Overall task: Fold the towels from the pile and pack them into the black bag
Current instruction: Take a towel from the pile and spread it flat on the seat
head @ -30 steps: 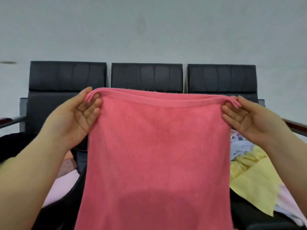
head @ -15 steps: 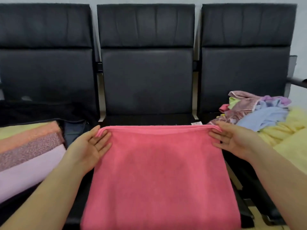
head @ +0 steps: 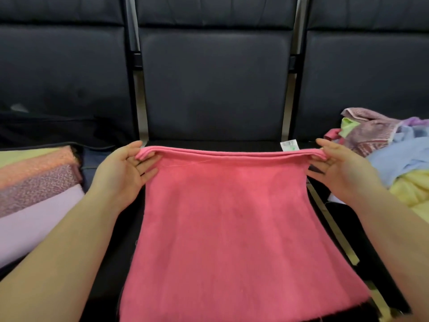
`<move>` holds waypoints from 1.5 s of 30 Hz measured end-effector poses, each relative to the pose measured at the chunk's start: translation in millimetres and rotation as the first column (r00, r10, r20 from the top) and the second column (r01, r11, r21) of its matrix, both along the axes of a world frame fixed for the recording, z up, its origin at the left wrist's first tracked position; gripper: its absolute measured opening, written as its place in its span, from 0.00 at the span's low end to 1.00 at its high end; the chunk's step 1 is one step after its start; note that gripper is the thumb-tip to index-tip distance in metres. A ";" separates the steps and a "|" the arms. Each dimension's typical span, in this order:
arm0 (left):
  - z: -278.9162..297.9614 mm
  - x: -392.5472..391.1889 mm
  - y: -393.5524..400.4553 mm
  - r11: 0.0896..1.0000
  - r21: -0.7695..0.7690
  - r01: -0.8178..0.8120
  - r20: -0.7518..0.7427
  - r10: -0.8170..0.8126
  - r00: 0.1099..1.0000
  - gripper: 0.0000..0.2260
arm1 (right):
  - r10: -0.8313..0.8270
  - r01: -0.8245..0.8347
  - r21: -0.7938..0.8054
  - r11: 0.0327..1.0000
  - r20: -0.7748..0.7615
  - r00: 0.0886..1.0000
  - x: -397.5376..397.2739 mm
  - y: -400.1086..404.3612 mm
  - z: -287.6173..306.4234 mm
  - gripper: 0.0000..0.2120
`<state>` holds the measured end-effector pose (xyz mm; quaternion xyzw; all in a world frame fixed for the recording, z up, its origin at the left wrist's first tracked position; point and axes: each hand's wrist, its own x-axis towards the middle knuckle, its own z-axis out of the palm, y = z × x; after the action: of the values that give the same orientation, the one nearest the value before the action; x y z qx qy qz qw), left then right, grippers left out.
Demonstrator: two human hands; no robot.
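While a person stands before a row of black chairs (head: 213, 89), the left hand (head: 123, 170) and right hand (head: 341, 170) are held wide apart, each pinching one top corner of a doubled pink towel (head: 232, 217) stretched over the middle seat, a white label (head: 289, 145) at its far right edge. Folded towels (head: 34, 187) lie stacked in the black bag (head: 58, 133) on the left seat. A loose towel pile (head: 390, 154) sits on the right seat.

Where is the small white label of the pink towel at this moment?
In the head view, the white label stands up from the far edge of the pink towel, near its right corner, just left of the right hand.
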<state>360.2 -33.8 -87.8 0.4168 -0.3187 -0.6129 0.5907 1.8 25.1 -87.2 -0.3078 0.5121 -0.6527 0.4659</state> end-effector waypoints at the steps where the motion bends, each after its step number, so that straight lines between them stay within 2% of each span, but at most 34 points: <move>1: 1.0 0.7 2.7 1.000 0.000 0.014 0.033 -0.014 0.999 0.09 | 0.001 -0.001 0.006 1.000 -0.010 1.000 -1.0 2.1 -0.6 0.12; 7: 8.0 18.2 27.1 0.991 -0.086 0.104 0.178 -0.087 0.980 0.11 | 0.057 -0.056 0.028 0.998 -0.031 0.998 -12.0 28.3 0.8 0.11; 12: 13.8 37.7 61.7 0.954 -0.177 0.241 0.353 -0.167 0.921 0.23 | 0.152 -0.146 0.070 0.987 -0.084 0.985 -20.4 67.2 5.9 0.13; 14: 13.9 42.5 76.2 0.943 -0.168 0.287 0.420 -0.195 0.886 0.21 | 0.207 -0.191 0.135 0.972 -0.118 0.971 -20.2 83.3 6.4 0.13; 16: 9.8 47.9 91.1 0.924 -0.119 0.362 0.502 -0.259 0.825 0.14 | 0.277 -0.226 0.252 0.941 -0.185 0.943 -21.5 96.9 2.0 0.12; 17: 7.5 50.8 98.7 0.901 -0.068 0.428 0.546 -0.325 0.772 0.10 | 0.317 -0.230 0.331 0.915 -0.237 0.918 -22.4 102.8 -1.1 0.12; 18: 3.4 53.9 105.8 0.864 0.019 0.503 0.590 -0.416 0.692 0.11 | 0.376 -0.233 0.421 0.877 -0.297 0.878 -23.9 108.4 -4.9 0.12; 19: -1.1 56.4 111.8 0.812 0.139 0.567 0.632 -0.514 0.581 0.15 | 0.461 -0.237 0.523 0.819 -0.353 0.814 -24.8 114.0 -9.1 0.11; 21: -14.2 58.4 121.7 0.671 0.432 0.602 0.668 -0.687 0.286 0.22 | 0.665 -0.230 0.729 0.645 -0.387 0.639 -23.8 124.0 -16.1 0.08; 23: -25.6 54.6 131.6 0.517 0.658 0.547 0.618 -0.786 0.001 0.18 | 0.805 -0.170 0.855 0.489 -0.368 0.466 -20.0 129.8 -20.2 0.09; 24: -30.3 52.7 133.8 0.500 0.695 0.516 0.615 -0.786 -0.066 0.13 | 0.826 -0.125 0.871 0.476 -0.394 0.402 -17.1 130.2 -20.9 0.08; 25: -34.2 52.1 133.8 0.536 0.686 0.492 0.648 -0.758 -0.078 0.09 | 0.813 -0.074 0.851 0.521 -0.467 0.348 -14.2 129.6 -20.7 0.07; 27: -39.5 52.2 129.7 0.728 0.520 0.448 0.815 -0.580 -0.004 0.06 | 0.676 0.023 0.702 0.711 -0.693 0.251 -7.8 125.5 -20.0 0.07; 29: -39.9 46.0 126.9 0.890 0.226 0.396 0.962 -0.268 0.054 0.03 | 0.495 0.044 0.523 0.851 -0.828 0.263 4.4 119.8 -19.7 0.09; 30: -38.6 39.4 127.4 0.912 0.117 0.393 0.989 -0.142 0.035 0.04 | 0.447 0.041 0.474 0.879 -0.852 0.272 14.0 116.9 -19.9 0.13; 31: -39.7 31.9 127.7 0.907 0.070 0.416 0.997 -0.073 -0.008 0.07 | 0.440 0.036 0.464 0.885 -0.858 0.264 24.4 113.6 -22.4 0.19; 32: -41.7 23.7 127.3 0.883 0.110 0.455 0.993 -0.082 -0.081 0.15 | 0.474 0.032 0.495 0.868 -0.848 0.236 35.2 109.8 -25.4 0.26; 34: -51.5 7.7 123.7 0.799 0.356 0.485 0.928 -0.241 -0.285 0.35 | 0.617 0.031 0.632 0.774 -0.765 0.184 55.6 102.4 -35.5 0.38; 35: -56.6 0.3 120.2 0.760 0.455 0.464 0.878 -0.296 -0.376 0.41 | 0.694 0.046 0.705 0.708 -0.706 0.144 63.5 98.4 -42.5 0.42; 37: -65.7 -12.7 110.3 0.741 0.528 0.414 0.825 -0.330 -0.459 0.40 | 0.782 0.126 0.777 0.616 -0.623 0.018 72.2 88.2 -57.6 0.44; 39: -75.5 -22.4 96.9 0.776 0.496 0.390 0.837 -0.309 -0.451 0.38 | 0.780 0.186 0.761 0.621 -0.624 -0.048 71.2 73.7 -68.7 0.44; 43: -92.0 -34.5 70.7 0.864 0.316 0.391 0.914 -0.166 -0.371 0.38 | 0.671 0.198 0.652 0.732 -0.741 -0.039 55.1 39.3 -82.1 0.42; 45: -97.0 -38.6 63.6 0.881 0.255 0.398 0.933 -0.117 -0.341 0.37 | 0.629 0.198 0.610 0.768 -0.776 -0.048 48.0 26.4 -87.6 0.42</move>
<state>321.6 29.8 -184.8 0.5935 -0.7948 -0.1252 -0.0174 49.7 51.5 -174.8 -0.6024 0.7858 0.0399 0.1341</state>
